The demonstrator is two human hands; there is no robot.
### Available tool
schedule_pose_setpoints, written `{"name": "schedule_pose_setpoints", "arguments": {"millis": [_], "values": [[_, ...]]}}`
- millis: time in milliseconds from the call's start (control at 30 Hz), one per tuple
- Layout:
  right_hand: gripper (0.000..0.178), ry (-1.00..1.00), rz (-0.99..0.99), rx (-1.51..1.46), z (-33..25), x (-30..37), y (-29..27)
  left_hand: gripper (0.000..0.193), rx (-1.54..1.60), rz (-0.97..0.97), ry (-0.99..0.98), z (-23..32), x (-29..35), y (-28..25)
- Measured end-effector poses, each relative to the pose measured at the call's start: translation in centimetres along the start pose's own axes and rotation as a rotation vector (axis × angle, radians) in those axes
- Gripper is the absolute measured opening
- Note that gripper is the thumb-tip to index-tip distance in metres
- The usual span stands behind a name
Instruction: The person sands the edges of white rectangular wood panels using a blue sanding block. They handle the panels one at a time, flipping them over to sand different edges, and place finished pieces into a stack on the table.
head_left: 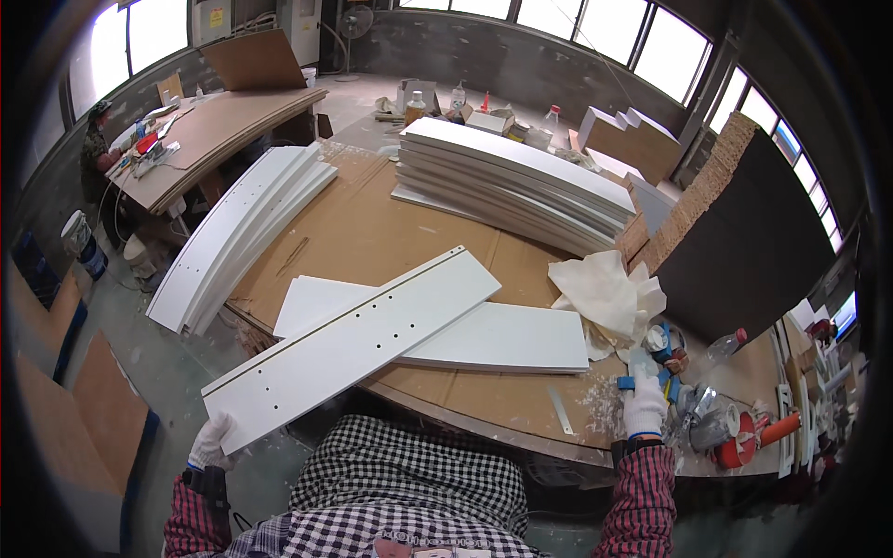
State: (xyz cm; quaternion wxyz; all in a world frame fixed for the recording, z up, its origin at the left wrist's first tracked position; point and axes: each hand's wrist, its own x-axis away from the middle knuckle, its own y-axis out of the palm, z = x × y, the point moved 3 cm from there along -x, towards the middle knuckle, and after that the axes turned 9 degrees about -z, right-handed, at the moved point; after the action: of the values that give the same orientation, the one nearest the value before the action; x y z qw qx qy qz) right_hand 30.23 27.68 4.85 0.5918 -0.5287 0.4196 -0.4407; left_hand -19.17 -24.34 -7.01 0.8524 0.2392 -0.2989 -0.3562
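My left hand (213,441), in a white glove, is closed on the near left corner of a white drilled panel (363,335). The panel lies slantwise across a second white panel (502,337), its near end sticking out past the table edge. A groove runs along one long side, and several dark holes dot its face. Over at the table's right side, my right hand (644,406), also gloved, is closed with a small blue piece (625,382) showing at its fingers. What exactly it holds is unclear. Just beyond it lies a crumpled cream cloth (609,293).
Stacks of white panels stand at the back (512,181) and left (242,228) of the cardboard-covered table (363,200). Bottles, tape rolls and a red-orange tool (753,437) crowd the right edge, beside a dark upright board (744,232). A person (98,153) is at another table.
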Motion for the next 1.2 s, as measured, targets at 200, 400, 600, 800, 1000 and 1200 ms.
{"name": "schedule_pose_setpoints", "arguments": {"millis": [200, 400, 600, 800, 1000, 1200], "values": [[0.028, -0.041, -0.168, 0.201, 2.8, -4.1, 3.7, 0.055, -0.067, -0.002, -0.008, 0.2, -1.1, 1.5], [0.027, -0.178, 0.053, 0.110, 1.8, -3.4, 1.0, 0.065, -0.098, -0.106, -0.050, 0.6, -1.1, -2.4], [0.033, -0.104, -0.165, -1.182, -3.4, -0.4, -3.6, 0.070, -0.216, -0.194, -0.048, 0.8, -1.3, -3.2], [0.046, -0.242, -0.396, -1.585, -10.9, 0.6, -2.7, 0.069, -0.262, -0.212, -0.091, 0.1, -1.1, -1.8], [0.040, -0.246, -0.382, -1.481, -12.0, -0.8, -0.7, 0.068, -0.198, -0.205, -0.141, 0.0, -0.6, -0.9], [0.037, -0.291, -0.272, -1.315, -13.0, -1.3, -0.5, 0.069, -0.228, -0.183, -0.135, 0.3, -0.3, 0.5]]}}
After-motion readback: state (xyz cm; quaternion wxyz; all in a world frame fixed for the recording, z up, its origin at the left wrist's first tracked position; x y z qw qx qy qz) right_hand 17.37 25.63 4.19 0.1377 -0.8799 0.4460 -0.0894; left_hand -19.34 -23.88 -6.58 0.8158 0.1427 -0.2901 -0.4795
